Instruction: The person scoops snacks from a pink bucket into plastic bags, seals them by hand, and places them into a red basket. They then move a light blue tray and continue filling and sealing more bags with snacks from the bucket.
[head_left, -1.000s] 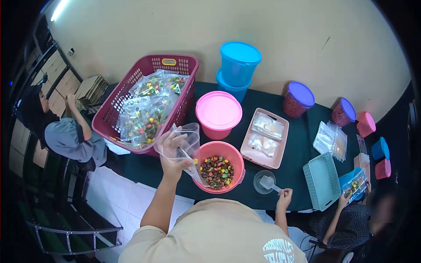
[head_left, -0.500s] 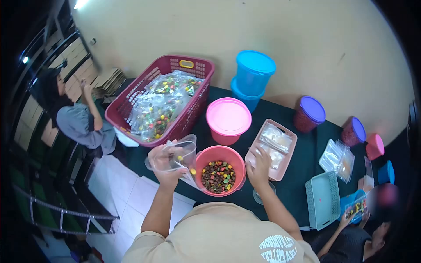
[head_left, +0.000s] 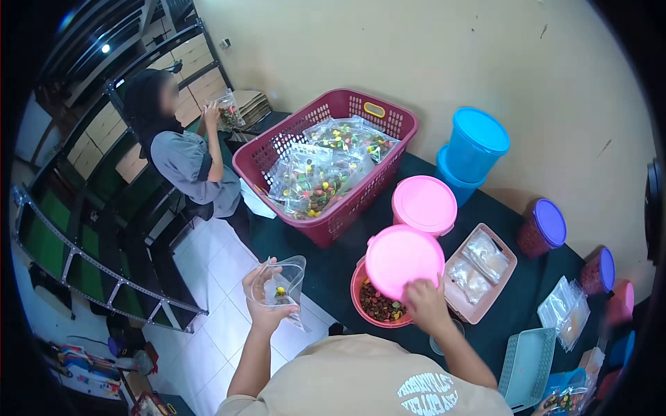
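My left hand [head_left: 262, 298] is closed around a clear plastic pouch [head_left: 297, 277] whose mouth gapes; a few yellow and dark sweets [head_left: 281, 294] show inside. The pouch is held left of the table, above the tiled floor. With my right hand [head_left: 426, 305] I grip the near edge of a round pink lid [head_left: 402, 260]. This lid is tilted over the pink bucket [head_left: 358, 299], covering its far and right part. Brown sweets mixed with coloured ones [head_left: 380, 308] are visible in the uncovered part.
A maroon basket [head_left: 340, 232] of filled pouches stands at the back left. Around the bucket are a lidded pink tub [head_left: 424, 202], stacked blue tubs [head_left: 479, 142] and a pink tray [head_left: 510, 267] of small bags. One co-worker [head_left: 187, 159] handles a pouch at left; another's hand shows lower right.
My right hand has left the pink tray and now holds the pink lid over the bucket. My left hand has moved the pouch away from the bucket. The view has turned left.
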Demonstrator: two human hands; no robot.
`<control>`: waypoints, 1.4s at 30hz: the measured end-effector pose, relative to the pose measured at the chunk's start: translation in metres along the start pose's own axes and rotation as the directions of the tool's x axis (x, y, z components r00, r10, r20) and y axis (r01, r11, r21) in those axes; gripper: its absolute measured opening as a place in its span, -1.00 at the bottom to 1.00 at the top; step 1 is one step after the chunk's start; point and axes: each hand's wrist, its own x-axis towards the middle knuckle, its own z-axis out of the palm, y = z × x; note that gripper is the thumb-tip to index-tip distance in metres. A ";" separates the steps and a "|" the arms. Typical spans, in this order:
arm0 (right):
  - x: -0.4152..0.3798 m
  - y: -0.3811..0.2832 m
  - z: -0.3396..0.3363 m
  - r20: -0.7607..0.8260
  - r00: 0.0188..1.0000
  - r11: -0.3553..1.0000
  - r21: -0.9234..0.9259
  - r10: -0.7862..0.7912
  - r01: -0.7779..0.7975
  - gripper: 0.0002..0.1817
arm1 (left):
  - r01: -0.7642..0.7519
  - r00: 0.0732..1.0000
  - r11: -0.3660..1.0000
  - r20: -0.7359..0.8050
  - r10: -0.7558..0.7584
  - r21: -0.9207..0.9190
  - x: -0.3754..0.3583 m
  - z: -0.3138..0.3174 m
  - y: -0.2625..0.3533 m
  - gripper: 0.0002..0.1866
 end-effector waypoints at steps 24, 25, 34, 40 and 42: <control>-0.032 -0.055 0.031 0.074 0.997 0.999 0.031 0.036 -0.038 -0.82 | -0.146 0.899 0.873 0.305 0.313 -0.465 0.110 0.136 -0.008 0.08; -0.032 -0.055 0.028 0.090 0.996 0.994 0.100 0.028 -0.037 -0.82 | -0.181 0.901 0.877 0.283 0.330 -0.446 0.113 0.135 -0.010 0.09; -0.026 -0.049 0.002 0.063 0.984 0.907 0.380 0.169 -0.180 -0.60 | -0.081 0.919 0.975 0.362 0.154 -0.209 0.097 0.127 -0.017 0.26; 0.008 -0.070 -0.050 -0.280 0.893 0.702 0.711 0.353 -0.055 -0.27 | -0.203 0.827 0.959 0.490 0.276 -0.197 0.046 0.170 0.030 0.41; 0.000 -0.069 -0.052 -0.284 0.900 0.692 0.722 0.331 -0.027 -0.25 | 0.016 0.822 0.833 0.481 0.304 -0.553 0.033 0.182 0.032 0.28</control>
